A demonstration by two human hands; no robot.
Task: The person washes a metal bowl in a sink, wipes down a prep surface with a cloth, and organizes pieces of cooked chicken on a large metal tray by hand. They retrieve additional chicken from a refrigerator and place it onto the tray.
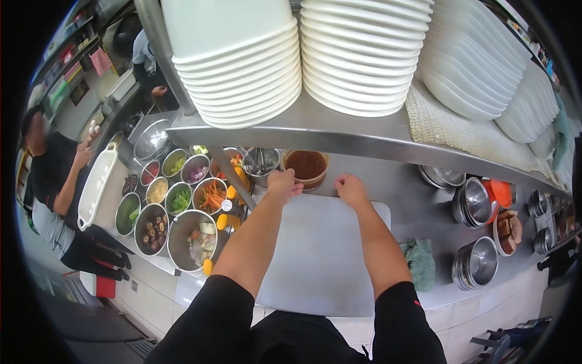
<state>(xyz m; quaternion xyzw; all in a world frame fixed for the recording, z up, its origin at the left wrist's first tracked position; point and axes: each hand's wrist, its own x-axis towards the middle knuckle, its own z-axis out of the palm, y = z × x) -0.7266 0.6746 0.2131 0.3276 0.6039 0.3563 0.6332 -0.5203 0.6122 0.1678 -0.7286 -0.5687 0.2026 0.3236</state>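
Over the steel worktop [418, 209], the person's left hand [284, 184] is just beside a round tub [314, 184] of dark brown liquid, which sits beyond the far edge of a pale board [321, 261]. The right hand [351, 189] is on the tub's other side, apart from it, fingers curled inward. From here I can't tell whether either hand's fingers are grasping something or released. Steel pots [180, 242] of cut food crowd the left; a green cloth [418, 264] lies right.
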